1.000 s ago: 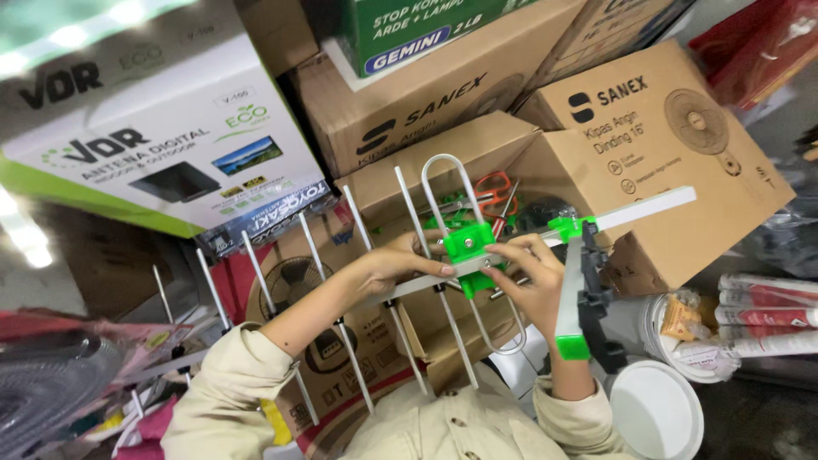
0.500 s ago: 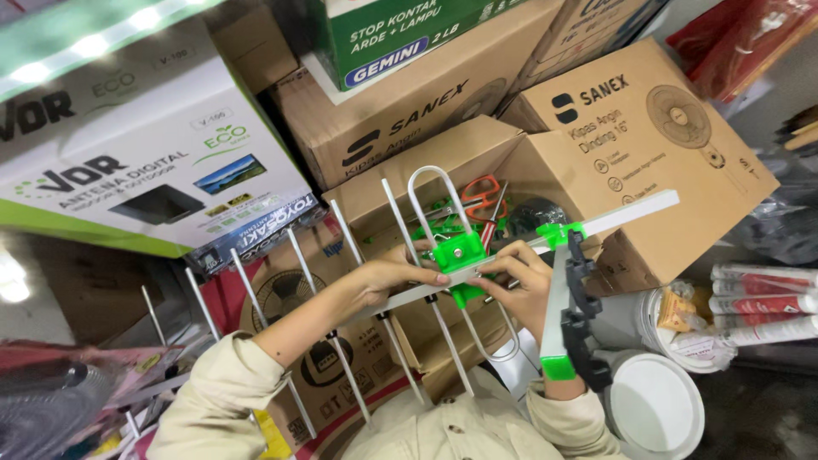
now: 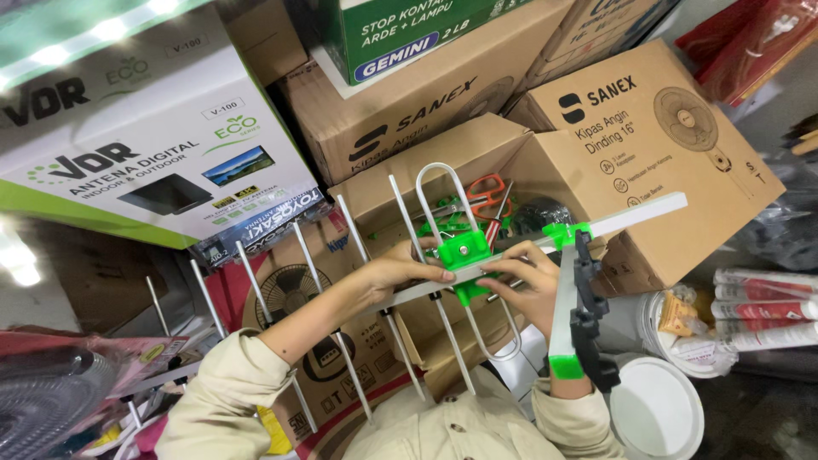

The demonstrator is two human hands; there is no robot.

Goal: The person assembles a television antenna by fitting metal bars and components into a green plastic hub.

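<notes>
I hold a metal rod antenna with a long grey boom (image 3: 635, 215) across my front. A bright green plastic clamp (image 3: 464, 252) sits mid-boom and carries a silver loop element (image 3: 436, 175). My left hand (image 3: 400, 268) grips the boom just left of this clamp, its fingertips touching the clamp. My right hand (image 3: 527, 290) holds the boom from below just right of the clamp. A second green clamp (image 3: 564, 234) farther right carries a hanging white bar with a black bracket (image 3: 588, 319). Thin silver rods (image 3: 358, 247) stick out across the boom.
An open cardboard box (image 3: 511, 153) behind the antenna holds orange-handled scissors (image 3: 486, 192) and green parts. Stacked cartons (image 3: 409, 119) and a white-and-green antenna carton (image 3: 153, 162) rise behind. A white bucket lid (image 3: 656, 409) and rolled packs (image 3: 758, 311) lie at right.
The antenna has dipped slightly and the view has shifted a little. Both hands stay on the boom at the green clamp, my right fingers now closer under it.
</notes>
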